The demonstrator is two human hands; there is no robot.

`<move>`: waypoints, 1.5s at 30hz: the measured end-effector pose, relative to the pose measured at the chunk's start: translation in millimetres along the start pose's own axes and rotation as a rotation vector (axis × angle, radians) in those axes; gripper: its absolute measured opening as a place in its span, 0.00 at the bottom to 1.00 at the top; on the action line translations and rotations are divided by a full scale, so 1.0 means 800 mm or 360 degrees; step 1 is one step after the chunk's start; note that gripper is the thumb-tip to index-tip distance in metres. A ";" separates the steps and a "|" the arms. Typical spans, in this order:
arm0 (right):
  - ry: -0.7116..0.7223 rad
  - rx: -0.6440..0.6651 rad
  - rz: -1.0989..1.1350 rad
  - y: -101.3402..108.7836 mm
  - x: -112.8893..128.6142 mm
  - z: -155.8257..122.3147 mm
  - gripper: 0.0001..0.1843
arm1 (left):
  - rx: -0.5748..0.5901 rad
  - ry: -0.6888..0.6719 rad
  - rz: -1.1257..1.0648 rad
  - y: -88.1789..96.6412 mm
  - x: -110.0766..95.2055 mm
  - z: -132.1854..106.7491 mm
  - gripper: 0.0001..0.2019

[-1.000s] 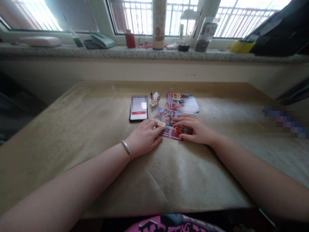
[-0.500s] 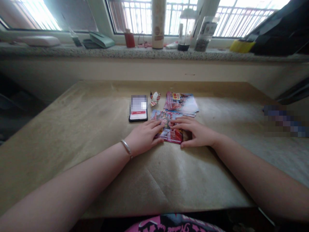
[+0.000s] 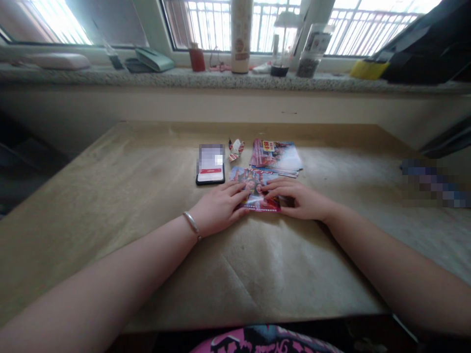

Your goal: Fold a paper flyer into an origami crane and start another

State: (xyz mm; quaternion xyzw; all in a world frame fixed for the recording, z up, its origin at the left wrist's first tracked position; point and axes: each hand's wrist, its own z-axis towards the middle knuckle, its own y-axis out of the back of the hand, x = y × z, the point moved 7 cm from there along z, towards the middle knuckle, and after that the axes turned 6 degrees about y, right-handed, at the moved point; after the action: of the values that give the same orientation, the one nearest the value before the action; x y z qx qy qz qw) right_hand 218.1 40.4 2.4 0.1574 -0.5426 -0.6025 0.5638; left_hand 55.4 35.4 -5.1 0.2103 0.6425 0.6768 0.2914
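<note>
A colourful printed flyer (image 3: 257, 200) lies on the table between my hands. My left hand (image 3: 221, 201), a silver bracelet at its wrist, has its fingers on the flyer's left side and its thumb at the near left corner. Over the right side, my right hand (image 3: 294, 198) lays its fingers on top, with the thumb at the near right corner. The flyer's near edge looks slightly raised, and glare crosses its lower middle. Beyond it sits a stack of similar flyers (image 3: 281, 156). A phone (image 3: 211, 179), its screen partly blurred out, lies left of the flyer.
A crumpled striped paper piece (image 3: 236, 149) stands between phone and stack. The cloth-covered table (image 3: 147, 274) meets a wall under a granite windowsill (image 3: 206, 80). Bottles, a green case (image 3: 156, 60) and a yellow item (image 3: 369, 69) line the sill. A blurred-out long object (image 3: 434, 181) lies at right.
The flyer's near edge has come up and away from me, with fresh glare on it. My right thumb has moved slightly forward with the corner. My left hand has barely moved.
</note>
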 end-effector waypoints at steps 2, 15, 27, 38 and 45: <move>-0.0018 -0.0021 0.0037 0.001 -0.003 -0.002 0.13 | -0.0033 -0.0037 -0.0012 0.002 -0.001 -0.001 0.25; -0.0101 0.0191 0.0280 0.022 -0.002 -0.015 0.06 | 0.0001 0.0036 -0.0114 0.003 0.008 0.002 0.23; -0.0466 -0.0092 0.0317 0.012 -0.034 -0.020 0.11 | -0.0049 -0.0375 -0.0147 0.023 -0.007 -0.005 0.21; -0.0524 -0.0147 0.0066 -0.003 -0.022 -0.004 0.10 | 0.0008 -0.0626 -0.0240 0.018 -0.042 -0.017 0.21; -0.0631 -0.0249 -0.0028 -0.003 -0.021 -0.006 0.09 | -0.0048 -0.0587 -0.0242 0.018 -0.032 -0.013 0.18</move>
State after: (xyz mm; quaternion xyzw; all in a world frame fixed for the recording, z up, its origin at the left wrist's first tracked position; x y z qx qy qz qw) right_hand 226.2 51.9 -8.2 -0.0037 -0.5930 -0.6667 0.4514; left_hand 65.2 10.6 10.8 0.2772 0.5821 0.6124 0.4575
